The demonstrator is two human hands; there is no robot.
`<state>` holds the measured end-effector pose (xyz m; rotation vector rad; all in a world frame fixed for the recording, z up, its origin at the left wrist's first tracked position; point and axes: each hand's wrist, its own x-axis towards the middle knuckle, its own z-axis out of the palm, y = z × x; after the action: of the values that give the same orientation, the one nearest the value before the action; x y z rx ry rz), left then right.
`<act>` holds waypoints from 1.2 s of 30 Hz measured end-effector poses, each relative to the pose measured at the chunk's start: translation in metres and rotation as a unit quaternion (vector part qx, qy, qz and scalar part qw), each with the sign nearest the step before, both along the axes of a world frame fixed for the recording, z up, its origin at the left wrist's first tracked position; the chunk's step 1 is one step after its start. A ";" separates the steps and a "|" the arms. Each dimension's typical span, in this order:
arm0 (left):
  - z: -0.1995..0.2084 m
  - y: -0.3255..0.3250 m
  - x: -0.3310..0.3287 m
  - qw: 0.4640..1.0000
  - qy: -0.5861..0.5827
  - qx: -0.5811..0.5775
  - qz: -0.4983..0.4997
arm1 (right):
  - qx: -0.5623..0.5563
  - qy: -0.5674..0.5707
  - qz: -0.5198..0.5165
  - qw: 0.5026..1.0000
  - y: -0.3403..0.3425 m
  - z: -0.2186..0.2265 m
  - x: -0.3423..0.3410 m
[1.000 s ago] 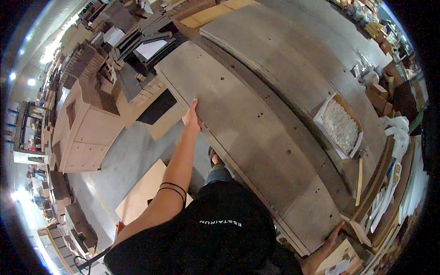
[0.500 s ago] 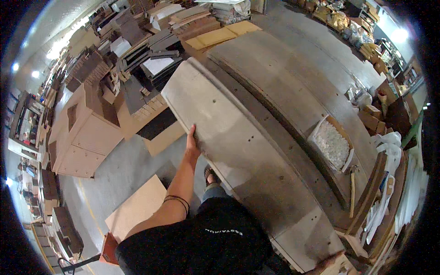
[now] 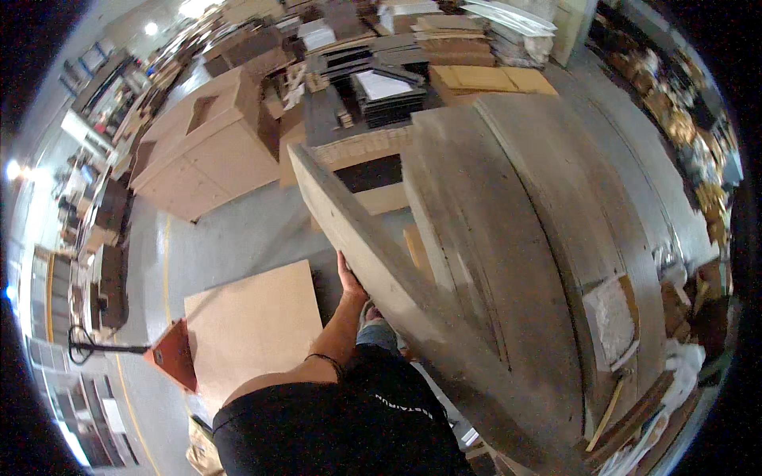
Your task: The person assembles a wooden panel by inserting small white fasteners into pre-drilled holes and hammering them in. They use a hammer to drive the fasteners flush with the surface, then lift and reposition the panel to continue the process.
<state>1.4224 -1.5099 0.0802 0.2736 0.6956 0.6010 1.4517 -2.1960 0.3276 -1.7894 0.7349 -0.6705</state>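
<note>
A long grey-brown board [image 3: 373, 274] is tilted up on edge in front of me, running from the middle toward the lower right. My left hand [image 3: 351, 282] is closed on its near edge, the fingers passing behind it. My right hand does not show; the lower right end of the board is blurred. Just right of the board lies a stack of similar wide panels [image 3: 500, 230], with small holes in their faces.
On the panel stack sit an open box of small white pieces [image 3: 615, 325] and a hammer [image 3: 607, 412]. An orange pallet jack [image 3: 171, 361] stands at left beside a flat brown board [image 3: 254, 317]. A large brown cabinet [image 3: 210, 151] and dark stacked boards [image 3: 389, 91] stand beyond.
The board has turned from lying broad face up to standing on edge, leaving more of the panels beside it visible. The view has swung right, and my right hand has gone from sight.
</note>
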 end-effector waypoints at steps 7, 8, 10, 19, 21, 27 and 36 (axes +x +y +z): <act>-0.046 0.012 -0.133 0.986 0.030 -0.088 0.142 | -0.004 -0.032 0.178 0.983 0.148 0.028 0.107; -0.063 0.020 -0.154 0.985 0.009 -0.091 0.145 | -0.007 -0.033 0.206 0.978 0.177 0.032 0.118; -0.077 0.027 -0.191 0.974 0.051 -0.107 0.196 | -0.011 -0.037 0.256 0.966 0.235 0.040 0.137; -0.108 0.072 -0.344 0.904 -0.008 -0.132 0.406 | -0.013 -0.052 0.475 0.878 0.522 0.068 0.161; -0.108 0.086 -0.379 0.877 -0.006 -0.135 0.461 | -0.007 -0.053 0.518 0.854 0.580 0.070 0.154; -0.124 0.081 -0.468 0.812 -0.032 -0.163 0.560 | 0.007 -0.047 0.625 0.779 0.743 0.077 0.121; -0.080 0.052 -0.526 0.645 0.013 -0.127 0.753 | 0.045 -0.032 0.720 0.692 0.922 0.092 0.072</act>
<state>0.8961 -1.4584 0.0001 -0.7083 0.9338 2.0830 1.5233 -1.2742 0.4199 -1.6308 -0.7610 0.3958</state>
